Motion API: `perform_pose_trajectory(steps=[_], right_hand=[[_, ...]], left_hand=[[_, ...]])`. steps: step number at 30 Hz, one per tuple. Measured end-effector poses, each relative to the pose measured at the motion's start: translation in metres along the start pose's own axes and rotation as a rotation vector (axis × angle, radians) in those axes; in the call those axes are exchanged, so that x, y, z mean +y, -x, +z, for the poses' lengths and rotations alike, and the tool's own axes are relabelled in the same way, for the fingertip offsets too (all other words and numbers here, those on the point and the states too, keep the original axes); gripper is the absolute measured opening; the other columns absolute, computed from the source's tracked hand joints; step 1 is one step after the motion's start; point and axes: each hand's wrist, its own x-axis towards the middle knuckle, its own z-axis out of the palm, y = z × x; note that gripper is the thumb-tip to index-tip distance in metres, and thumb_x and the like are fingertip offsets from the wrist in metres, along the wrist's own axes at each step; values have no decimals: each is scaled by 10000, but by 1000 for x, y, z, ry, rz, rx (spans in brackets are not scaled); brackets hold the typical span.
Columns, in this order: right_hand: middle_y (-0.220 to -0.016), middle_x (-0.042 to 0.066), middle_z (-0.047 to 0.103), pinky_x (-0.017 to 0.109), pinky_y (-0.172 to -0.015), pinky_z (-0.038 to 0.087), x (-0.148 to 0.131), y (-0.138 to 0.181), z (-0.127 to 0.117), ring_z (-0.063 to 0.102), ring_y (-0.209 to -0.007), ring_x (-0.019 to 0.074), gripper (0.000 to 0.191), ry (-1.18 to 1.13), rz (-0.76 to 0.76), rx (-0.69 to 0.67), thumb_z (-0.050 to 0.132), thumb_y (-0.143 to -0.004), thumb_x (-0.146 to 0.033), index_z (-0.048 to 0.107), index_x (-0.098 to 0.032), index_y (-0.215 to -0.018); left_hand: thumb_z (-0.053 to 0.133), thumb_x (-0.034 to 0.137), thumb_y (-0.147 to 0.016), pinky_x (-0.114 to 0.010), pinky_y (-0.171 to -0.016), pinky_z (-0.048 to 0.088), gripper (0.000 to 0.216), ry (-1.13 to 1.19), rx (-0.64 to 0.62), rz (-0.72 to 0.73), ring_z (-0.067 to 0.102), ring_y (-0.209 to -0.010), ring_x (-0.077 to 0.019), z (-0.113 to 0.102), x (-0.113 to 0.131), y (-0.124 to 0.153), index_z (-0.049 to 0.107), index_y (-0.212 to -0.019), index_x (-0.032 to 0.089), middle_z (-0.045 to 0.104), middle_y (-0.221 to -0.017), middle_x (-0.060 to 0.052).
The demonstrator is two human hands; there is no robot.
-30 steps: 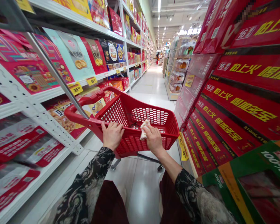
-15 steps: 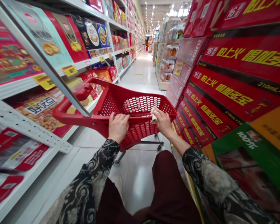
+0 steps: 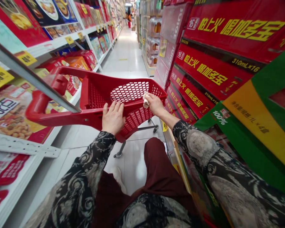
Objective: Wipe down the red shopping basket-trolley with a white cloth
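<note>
A red plastic shopping cart (image 3: pixel 61 117) stands crosswise in front of me, its handle end to the left and its perforated basket to the right. My left hand (image 3: pixel 113 118) lies on the near side rim, fingers stretched out and apart rather than wrapped round it. Farther right along the same rim, my right hand (image 3: pixel 155 104) is closed on a crumpled white tissue (image 3: pixel 146 99), which it presses against the cart's edge. The fingertips of that hand are partly hidden.
Shelves (image 3: pixel 41 47) of boxed snacks run along the left. Stacked red drink cartons (image 3: pixel 204 74) and a green carton (image 3: pixel 242 136) rise close on the right. A metal bar (image 3: pixel 38 77) crosses the upper left. Down the tiled aisle (image 3: pixel 124 53) a person (image 3: pixel 129 16) stands far off.
My left hand's fingers have straightened from their curl over the rim. The right hand still holds the tissue at the rim. The whole view has shifted, so the cart appears farther left.
</note>
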Motion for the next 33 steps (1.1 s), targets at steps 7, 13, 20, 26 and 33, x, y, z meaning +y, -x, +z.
perform_pose_trajectory(steps=[7, 13, 20, 26, 33], right_hand=[[-1327, 84, 469, 429, -947, 368, -5, -1, -3, 450, -1147, 261, 334, 35, 22, -8, 403, -898, -210, 533, -184, -1205], [-1376, 89, 417, 344, -1077, 260, -70, -10, 9, 313, -1286, 187, 375, -146, -138, 9, 382, -891, -148, 495, -142, -1248], [-1396, 123, 389, 395, -995, 340, -73, 9, 17, 404, -1211, 234, 360, -130, -137, 84, 457, -861, -138, 546, -177, -1208], [-1344, 123, 450, 407, -960, 367, -49, 9, 21, 450, -1170, 235, 350, -86, -85, 124, 492, -823, -100, 587, -190, -1147], [-1309, 129, 489, 421, -957, 407, -39, -5, 29, 475, -1174, 237, 372, -100, -61, 161, 500, -786, -74, 595, -181, -1130]], left_hand=[[427, 274, -780, -478, -1111, 61, 581, 12, -67, 19, 278, -1334, -261, -8, -4, 6, 382, -1333, 104, 397, -1404, -121], [437, 304, -783, -481, -1105, 113, 533, -39, -101, 5, 319, -1315, -258, -11, 0, 7, 446, -1282, 114, 419, -1388, -129], [444, 268, -800, -511, -1085, 146, 448, -11, 72, -60, 410, -1252, -246, -39, -25, 34, 470, -1237, 175, 493, -1326, -112], [485, 267, -787, -478, -1041, 257, 405, 14, 422, -264, 492, -1150, -250, -82, -81, 67, 484, -1186, 197, 571, -1196, -116], [455, 416, -812, -608, -1004, 216, 328, -92, 136, -312, 514, -1105, -298, -93, -108, 48, 556, -1025, 188, 623, -1101, -142]])
